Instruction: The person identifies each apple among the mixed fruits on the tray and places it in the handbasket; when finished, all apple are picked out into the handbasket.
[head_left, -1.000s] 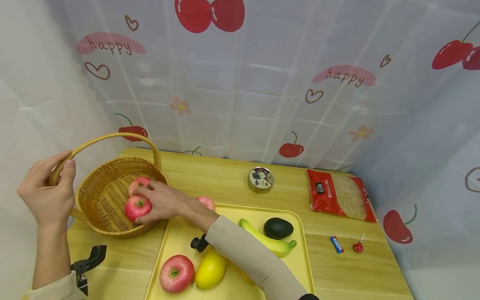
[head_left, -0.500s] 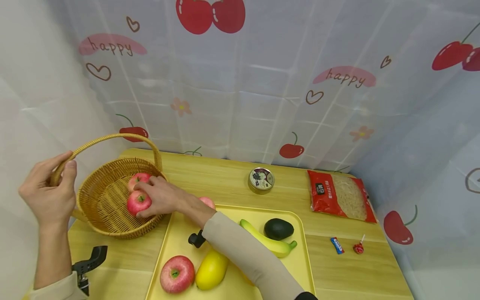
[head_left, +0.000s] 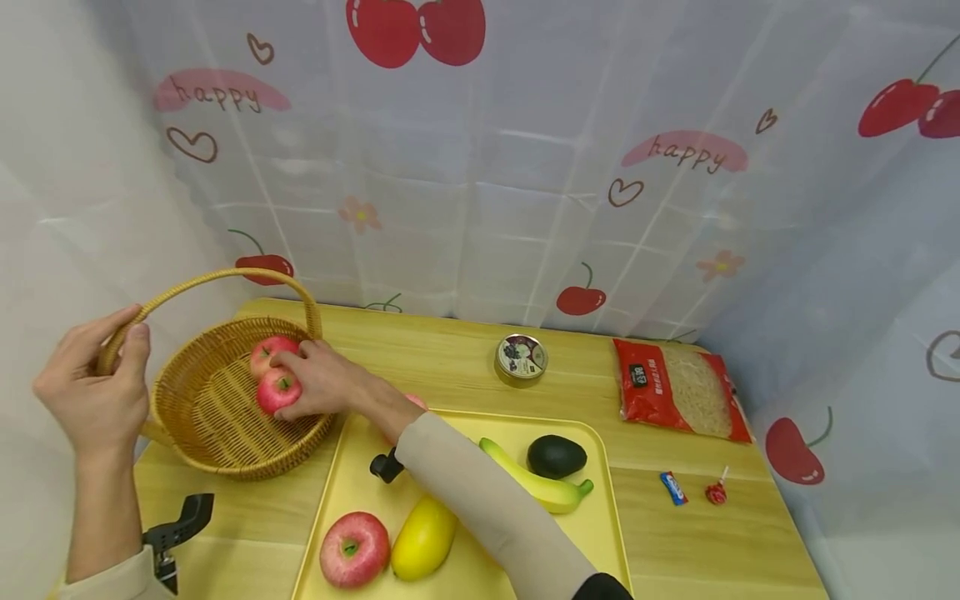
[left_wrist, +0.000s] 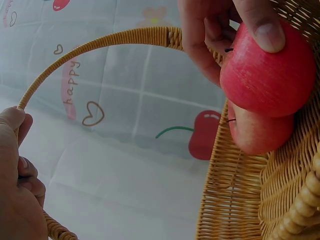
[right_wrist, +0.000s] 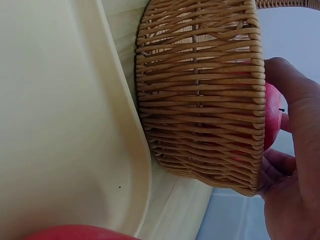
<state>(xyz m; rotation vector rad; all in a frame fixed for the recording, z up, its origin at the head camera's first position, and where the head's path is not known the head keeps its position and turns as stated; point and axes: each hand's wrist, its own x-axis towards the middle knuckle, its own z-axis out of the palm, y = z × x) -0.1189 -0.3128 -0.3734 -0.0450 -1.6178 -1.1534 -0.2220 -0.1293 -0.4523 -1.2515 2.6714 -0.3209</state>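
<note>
My left hand [head_left: 97,375] grips the handle [head_left: 225,273] of a woven wicker basket [head_left: 180,392] at the table's left. Over the basket's right side my right hand [head_left: 326,379] holds a red apple [head_left: 277,390] between thumb and fingers, inside the rim. A second apple [head_left: 268,354] sits in the basket right behind it. The left wrist view shows the held apple [left_wrist: 270,70] overlapping the other apple [left_wrist: 260,130]. In the right wrist view, the basket wall [right_wrist: 200,100] hides much of the held apple [right_wrist: 271,115].
A yellow tray [head_left: 607,500] bears an apple [head_left: 354,548], a mango [head_left: 424,537], a banana [head_left: 540,483] and an avocado [head_left: 557,457]; another apple [head_left: 415,401] shows partly behind the right forearm. Beyond stand a round tin [head_left: 521,358], a red noodle packet [head_left: 678,387], a small candy [head_left: 673,488] and a lollipop [head_left: 716,492].
My right hand has shifted slightly back in the basket with the held apple, toward the second apple. The left hand keeps its grip on the handle.
</note>
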